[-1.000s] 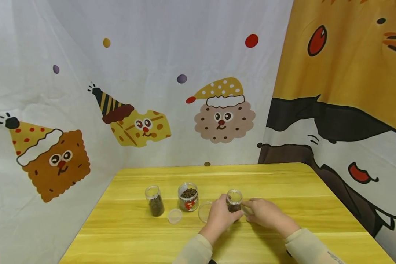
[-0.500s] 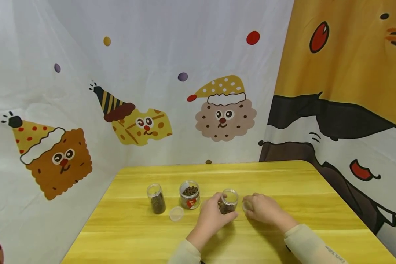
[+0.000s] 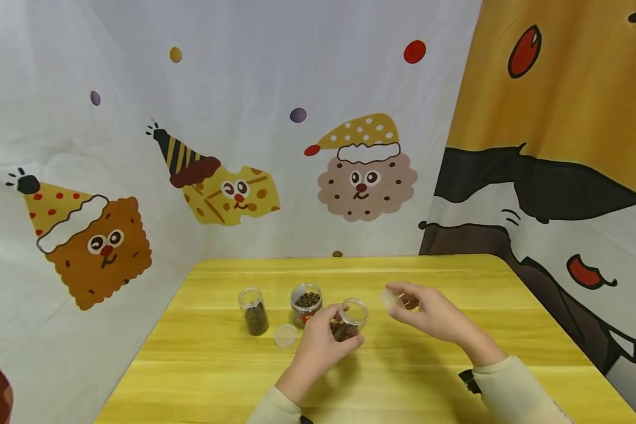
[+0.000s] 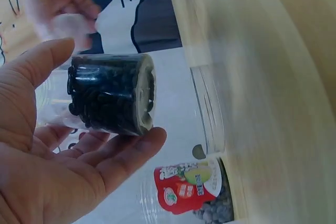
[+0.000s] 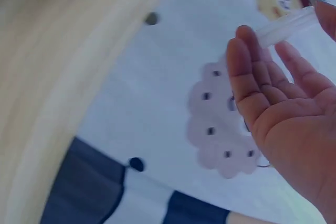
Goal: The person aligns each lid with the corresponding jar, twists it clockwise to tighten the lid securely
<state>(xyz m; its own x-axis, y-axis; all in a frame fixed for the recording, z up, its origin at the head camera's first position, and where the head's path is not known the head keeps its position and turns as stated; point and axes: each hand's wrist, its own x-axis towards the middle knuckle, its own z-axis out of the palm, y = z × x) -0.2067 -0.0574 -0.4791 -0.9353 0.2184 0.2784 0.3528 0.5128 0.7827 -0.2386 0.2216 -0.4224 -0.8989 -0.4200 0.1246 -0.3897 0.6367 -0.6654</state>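
My left hand (image 3: 323, 341) grips a clear jar (image 3: 352, 315) partly filled with dark pieces, fingers and thumb around its sides. In the left wrist view that jar (image 4: 110, 95) is held up off the table with its base showing, and its mouth is uncovered. To its right, my right hand (image 3: 429, 312) pinches a translucent round lid (image 3: 390, 299) between thumb and fingers, raised above the table. The right wrist view shows this lid (image 5: 287, 27) edge-on. The two hands are apart.
On the yellow wood-grain table (image 3: 233, 377) stand an uncovered slim jar of dark grains (image 3: 255, 318) and a wider red-labelled jar (image 3: 306, 306) of brown pellets. A translucent lid (image 3: 285, 336) lies before them. Another clear lid (image 4: 207, 114) shows in the left wrist view.
My left hand has moved left with the jar and lifted it. The right hand, low beside the jar earlier, has picked the lid up from the table and raised it.
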